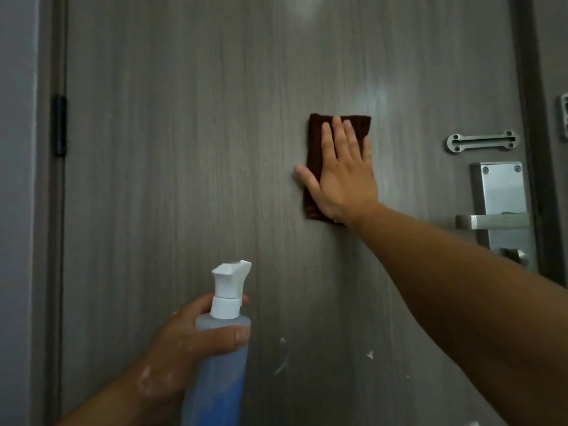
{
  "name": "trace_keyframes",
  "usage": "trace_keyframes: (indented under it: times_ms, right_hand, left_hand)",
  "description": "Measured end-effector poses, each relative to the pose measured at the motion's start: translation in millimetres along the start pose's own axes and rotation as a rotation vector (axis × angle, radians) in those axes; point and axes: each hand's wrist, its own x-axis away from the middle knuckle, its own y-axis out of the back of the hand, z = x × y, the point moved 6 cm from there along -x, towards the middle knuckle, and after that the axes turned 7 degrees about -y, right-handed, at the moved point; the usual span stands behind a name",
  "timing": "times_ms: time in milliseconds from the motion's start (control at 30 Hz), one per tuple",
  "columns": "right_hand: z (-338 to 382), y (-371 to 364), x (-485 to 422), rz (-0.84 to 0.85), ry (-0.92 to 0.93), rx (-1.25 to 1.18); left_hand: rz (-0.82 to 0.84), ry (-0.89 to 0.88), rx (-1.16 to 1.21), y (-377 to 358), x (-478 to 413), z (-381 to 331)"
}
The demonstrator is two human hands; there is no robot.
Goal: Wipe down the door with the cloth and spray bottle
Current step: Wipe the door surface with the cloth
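Head view, wiping stroke in play. The right hand (344, 173) has the folded dark brown cloth (314, 139) flat on the grey wood-grain door (184, 149). To do this well, I'd say press evenly through the palm, run overlapping passes along the grain, and work down towards the white flecks (281, 358) below that hand, just right of the left one. Stop short of the metal lever handle (491, 221) out to the right.

Now the hands. The right hand is spread wide, fingers straight, thumb splayed off the cloth's left edge onto the door, pinning the cloth rather than gripping it. The left hand (184, 342), low and well apart, curls fingers and thumb round the neck of the blue spray bottle (218, 379), nozzle towards the door.
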Motion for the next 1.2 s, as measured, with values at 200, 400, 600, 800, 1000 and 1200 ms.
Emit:
trace_keyframes:
  times_ms: [200,400,600,800,1000,1200]
  right_hand:
    - [42,-28,65,-0.031,0.036,-0.042]
    - [66,-81,220,0.097,0.651,0.103]
    - [32,-26,67,0.005,0.247,0.078]
    - [99,-41,85,-0.029,-0.015,-0.059]
    - [73,-84,225,0.138,0.564,0.055]
    - [-1,-8,32,-0.051,0.024,-0.016]
  left_hand:
    - [-0.035,0.004,0.083,19,10,5]
    - [-0.051,0.062,0.129,15,36,20]
    - [-0.013,0.045,0.078,25,48,12]
    - [-0.062,0.03,0.062,35,56,24]
    - [-0.076,0.11,0.093,28,52,40]
    - [-0.066,0.063,0.075,27,36,19]
